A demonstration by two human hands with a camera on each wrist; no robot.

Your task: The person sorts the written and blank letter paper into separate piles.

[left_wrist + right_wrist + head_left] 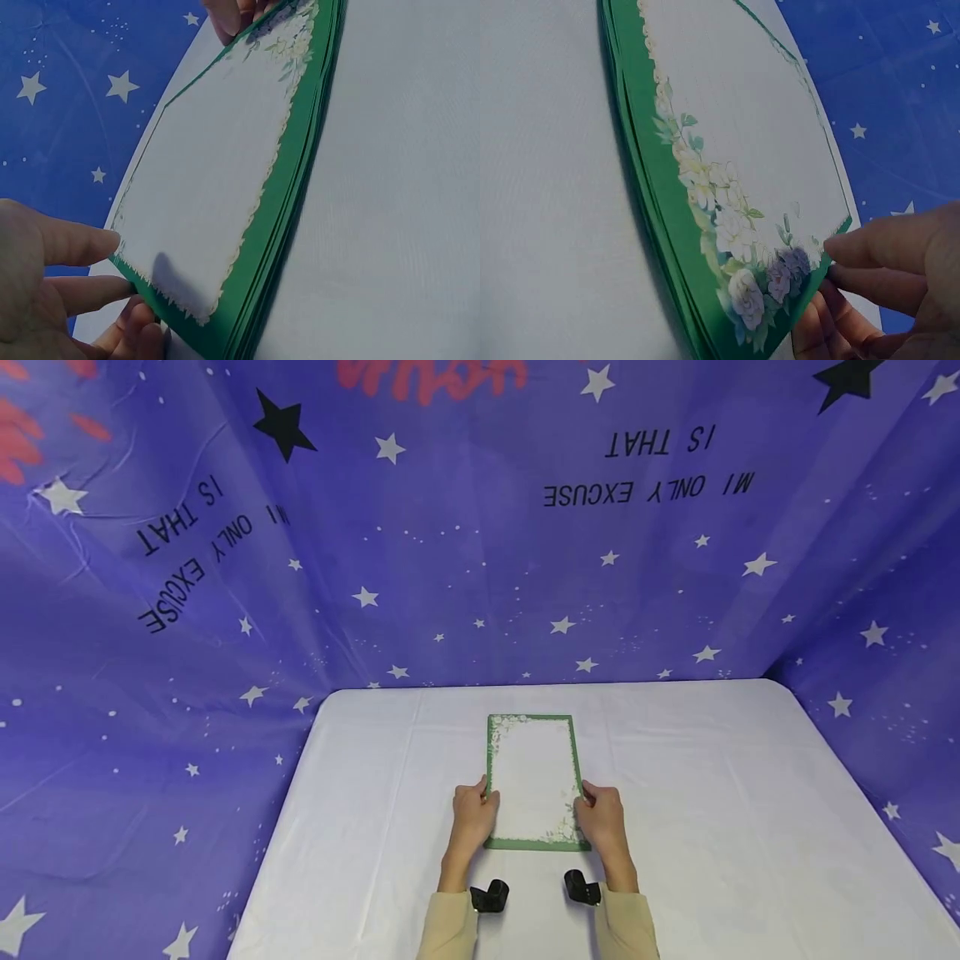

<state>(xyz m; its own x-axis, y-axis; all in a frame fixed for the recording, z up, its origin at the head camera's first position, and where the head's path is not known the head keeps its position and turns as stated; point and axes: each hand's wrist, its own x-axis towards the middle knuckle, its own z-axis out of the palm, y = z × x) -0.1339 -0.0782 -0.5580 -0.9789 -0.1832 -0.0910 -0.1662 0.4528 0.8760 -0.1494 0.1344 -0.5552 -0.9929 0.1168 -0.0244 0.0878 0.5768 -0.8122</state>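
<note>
A stack of paper sheets [532, 772] with a green border and pale floral corners stands lengthwise before me in the head view. Several green layers show along its near edge in both wrist views. My left hand [474, 817] pinches the stack's left side, thumb on the printed face and fingers at the edge and beneath. On the opposite side, my right hand [603, 820] pinches the edge in the same way, close to the corner with purple and white flowers [750, 296]. Whether the stack touches the table along its whole length, I cannot tell.
The white cloth-covered table [720, 827] spreads out around the stack. Behind and at both sides hangs a blue-purple curtain [480, 568] with stars and lettering. A black wrist camera [491, 896] sits by the left cuff, and another black camera [581, 887] by the right.
</note>
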